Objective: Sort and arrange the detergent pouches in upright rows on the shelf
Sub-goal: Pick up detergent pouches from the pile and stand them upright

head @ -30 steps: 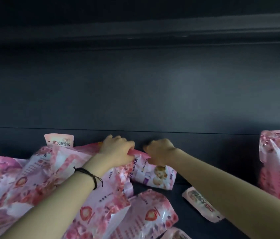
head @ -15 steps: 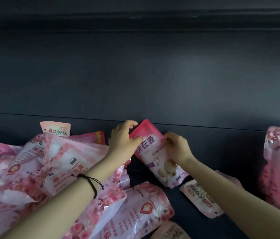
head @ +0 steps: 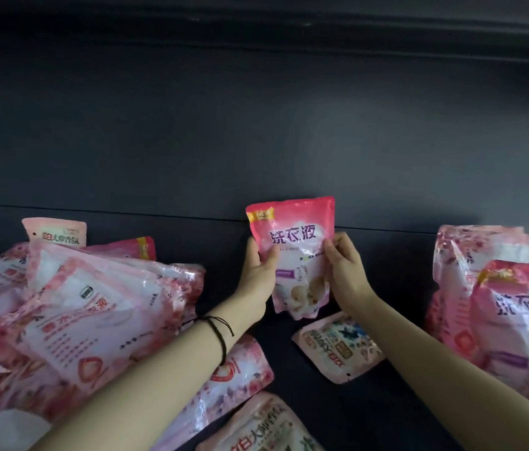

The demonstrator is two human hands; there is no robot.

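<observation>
A small pink detergent pouch [head: 294,255] with white and purple print stands upright near the middle of the dark shelf, its face toward me. My left hand [head: 258,271] grips its left edge, thumb across the front. My right hand [head: 344,266] pinches its right edge. To the left, a loose heap of pink pouches [head: 87,304] lies flat and tilted. At the right, upright pink pouches [head: 513,307] stand in a group.
A small pale pouch [head: 338,348] lies flat just below the held one. More pouches [head: 240,379] lie under my left forearm and at the bottom edge [head: 263,431]. The dark shelf back panel [head: 256,141] rises behind everything.
Both hands lifted the small pink pouch out of the heap, turned it from tilted to upright, and brought it toward the shelf's middle. The camera has come closer.
</observation>
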